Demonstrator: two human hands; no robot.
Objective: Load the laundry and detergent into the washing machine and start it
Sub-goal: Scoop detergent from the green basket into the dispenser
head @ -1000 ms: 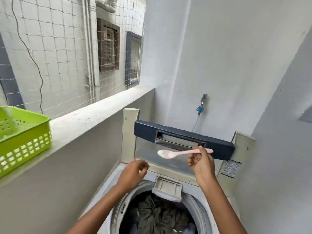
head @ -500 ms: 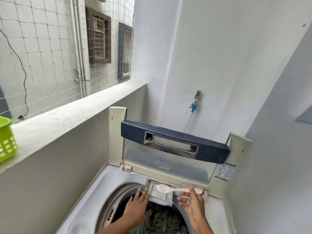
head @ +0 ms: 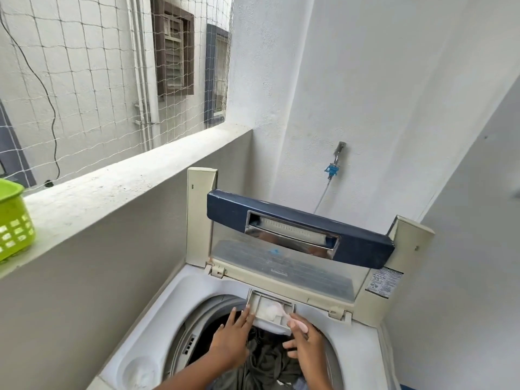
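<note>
Narrow balcony with white walls. A concrete ledge runs along the left, with netting above it. A green basket sits on the ledge at far left, well apart from the machine. A wall tap sits behind the machine, with a thin hose dropping from it.

The top-load washing machine stands against the back wall. Its lid is folded up and open, with a dark blue strip across the top. There's a label sticker on the lid's right side.

Left hand: comes in from below, fingers straight and slightly spread. The tips touch the left edge of the detergent drawer. It grips nothing.

Right hand: fingers pinch the handle of a pink spoon, and the rest are loosely splayed over the tub. The spoon tilts forward and down, its bowl inside the drawer on a heap of white powder.

The drawer is pulled out from the rear rim and overhangs the tub opening. Dark grey laundry lies in the tub directly under both hands, and the forearms cover part of it. There's a round recess on the front-left deck.
</note>
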